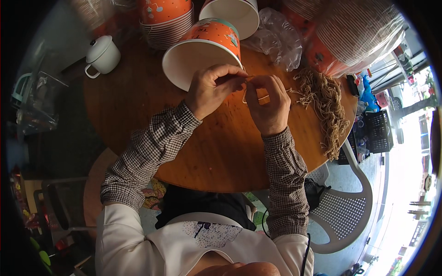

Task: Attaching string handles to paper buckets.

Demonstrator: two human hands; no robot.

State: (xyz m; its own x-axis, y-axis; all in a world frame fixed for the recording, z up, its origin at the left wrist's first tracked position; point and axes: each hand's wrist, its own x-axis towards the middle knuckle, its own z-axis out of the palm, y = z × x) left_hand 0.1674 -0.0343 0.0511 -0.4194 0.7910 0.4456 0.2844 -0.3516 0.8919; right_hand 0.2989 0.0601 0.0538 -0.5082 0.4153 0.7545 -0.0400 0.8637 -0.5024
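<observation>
My left hand (212, 89) and my right hand (269, 103) meet above the round wooden table (138, 101), fingertips pinched together on a thin tan string (252, 97) that loops between them. An orange-and-white paper bucket (202, 53) lies on its side right behind my left hand, its open white mouth facing me. A pile of tan cut strings (324, 103) lies on the table just right of my right hand.
Stacks of orange paper buckets (166, 20) and a wrapped stack (354, 32) stand at the back, with crumpled clear plastic (278, 37). A white enamel pot (102, 55) sits at the left. A white plastic chair (343, 211) stands at the right.
</observation>
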